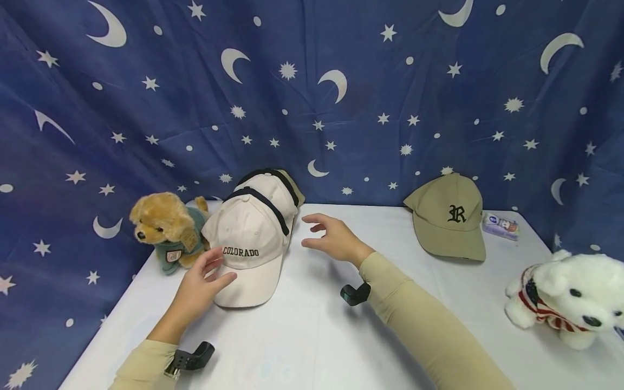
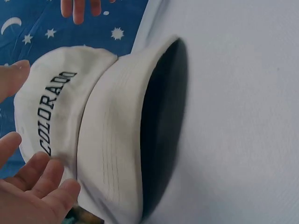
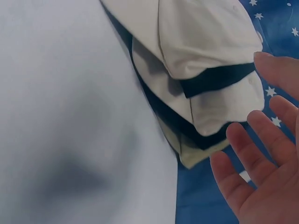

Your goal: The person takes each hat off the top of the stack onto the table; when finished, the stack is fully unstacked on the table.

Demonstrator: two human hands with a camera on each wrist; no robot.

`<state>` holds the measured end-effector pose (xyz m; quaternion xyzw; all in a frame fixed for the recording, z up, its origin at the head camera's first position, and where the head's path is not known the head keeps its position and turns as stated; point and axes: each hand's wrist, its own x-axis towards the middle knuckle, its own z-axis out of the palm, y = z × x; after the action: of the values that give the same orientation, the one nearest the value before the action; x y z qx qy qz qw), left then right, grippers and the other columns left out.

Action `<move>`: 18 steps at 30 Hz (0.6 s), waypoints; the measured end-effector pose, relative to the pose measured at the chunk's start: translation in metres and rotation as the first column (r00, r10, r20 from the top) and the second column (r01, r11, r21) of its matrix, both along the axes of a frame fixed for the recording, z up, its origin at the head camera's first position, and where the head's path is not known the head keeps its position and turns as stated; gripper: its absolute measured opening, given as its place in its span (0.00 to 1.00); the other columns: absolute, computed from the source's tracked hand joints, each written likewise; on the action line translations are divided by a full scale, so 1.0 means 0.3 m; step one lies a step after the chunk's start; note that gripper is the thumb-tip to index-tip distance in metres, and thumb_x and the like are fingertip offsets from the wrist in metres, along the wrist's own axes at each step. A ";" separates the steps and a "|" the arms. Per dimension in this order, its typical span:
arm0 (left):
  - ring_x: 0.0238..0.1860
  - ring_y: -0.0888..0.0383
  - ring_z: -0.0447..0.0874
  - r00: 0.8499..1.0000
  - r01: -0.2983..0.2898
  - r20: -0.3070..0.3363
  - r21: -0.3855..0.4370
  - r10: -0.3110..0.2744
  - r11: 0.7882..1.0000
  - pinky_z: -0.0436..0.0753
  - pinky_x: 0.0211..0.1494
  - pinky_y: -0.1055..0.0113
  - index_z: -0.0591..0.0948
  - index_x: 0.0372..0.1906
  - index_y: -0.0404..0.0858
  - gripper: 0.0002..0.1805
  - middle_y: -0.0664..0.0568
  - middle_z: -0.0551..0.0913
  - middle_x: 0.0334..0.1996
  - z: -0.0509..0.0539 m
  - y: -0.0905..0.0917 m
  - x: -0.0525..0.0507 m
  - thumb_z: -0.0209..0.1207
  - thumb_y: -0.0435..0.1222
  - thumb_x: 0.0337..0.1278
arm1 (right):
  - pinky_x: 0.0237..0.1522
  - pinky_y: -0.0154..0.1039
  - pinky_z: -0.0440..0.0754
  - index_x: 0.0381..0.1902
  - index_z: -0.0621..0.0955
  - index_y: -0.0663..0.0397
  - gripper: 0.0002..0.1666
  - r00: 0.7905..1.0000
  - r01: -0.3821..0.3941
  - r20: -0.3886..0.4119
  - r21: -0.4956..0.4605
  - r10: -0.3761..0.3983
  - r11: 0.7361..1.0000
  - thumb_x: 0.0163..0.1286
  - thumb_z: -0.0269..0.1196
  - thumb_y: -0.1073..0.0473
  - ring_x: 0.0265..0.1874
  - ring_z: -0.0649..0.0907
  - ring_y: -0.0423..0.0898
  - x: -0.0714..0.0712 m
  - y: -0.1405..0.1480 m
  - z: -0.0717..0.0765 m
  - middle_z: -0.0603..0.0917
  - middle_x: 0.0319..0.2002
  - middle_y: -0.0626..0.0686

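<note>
A white baseball cap (image 1: 246, 233) lettered COLORADO sits at the front of a stack of caps on the left part of the table. Behind it show another white cap (image 1: 273, 187) and the edge of a khaki cap (image 1: 294, 187), with dark bands between them. My left hand (image 1: 197, 284) is at the front cap's left side, fingers loosely bent around nothing; whether it touches the cap I cannot tell. To the right of the stack, my right hand (image 1: 336, 238) hovers apart from it, thumb and fingers spread. In the right wrist view, layered cap edges (image 3: 219, 84) lie beside the fingers.
A brown plush dog (image 1: 163, 219) in a green top stands left of the caps. Farther right are a khaki cap (image 1: 448, 216) with a black R, a small purple packet (image 1: 501, 226) and a white plush dog (image 1: 575, 292). A blue starry curtain (image 1: 361, 135) hangs behind the white table (image 1: 312, 336).
</note>
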<state>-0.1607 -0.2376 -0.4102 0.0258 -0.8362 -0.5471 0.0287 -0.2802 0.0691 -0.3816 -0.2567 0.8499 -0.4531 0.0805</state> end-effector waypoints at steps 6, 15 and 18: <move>0.73 0.41 0.57 0.999 -0.046 0.029 0.017 0.045 0.999 0.63 0.72 0.50 0.57 0.75 0.29 0.43 0.37 0.59 0.73 -0.012 -0.029 -0.010 0.67 0.36 0.63 | 0.60 0.49 0.75 0.69 0.74 0.57 0.36 0.999 -0.038 -0.008 -0.025 0.038 0.999 0.64 0.71 0.59 0.59 0.78 0.51 -0.009 -0.071 0.003 0.76 0.66 0.52; 0.75 0.37 0.53 0.990 -0.056 0.127 -0.034 0.060 0.998 0.60 0.74 0.50 0.54 0.76 0.29 0.46 0.35 0.55 0.76 -0.051 -0.075 -0.028 0.67 0.38 0.63 | 0.62 0.48 0.74 0.70 0.73 0.55 0.36 0.998 -0.044 0.045 -0.061 0.047 0.997 0.64 0.71 0.60 0.64 0.76 0.51 -0.002 -0.156 0.010 0.74 0.68 0.53; 0.75 0.36 0.53 0.986 -0.057 0.153 -0.054 0.065 0.997 0.60 0.73 0.49 0.53 0.76 0.29 0.47 0.35 0.54 0.76 -0.067 -0.088 -0.032 0.68 0.39 0.62 | 0.64 0.49 0.72 0.70 0.73 0.55 0.36 0.996 -0.052 0.062 -0.074 0.057 0.996 0.64 0.71 0.61 0.65 0.75 0.52 0.000 -0.173 0.004 0.73 0.68 0.54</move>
<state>-0.1703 -0.2640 -0.4304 0.0929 -0.8480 -0.5215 -0.0189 -0.2801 0.0173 -0.3804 -0.2678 0.8227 -0.4892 0.1106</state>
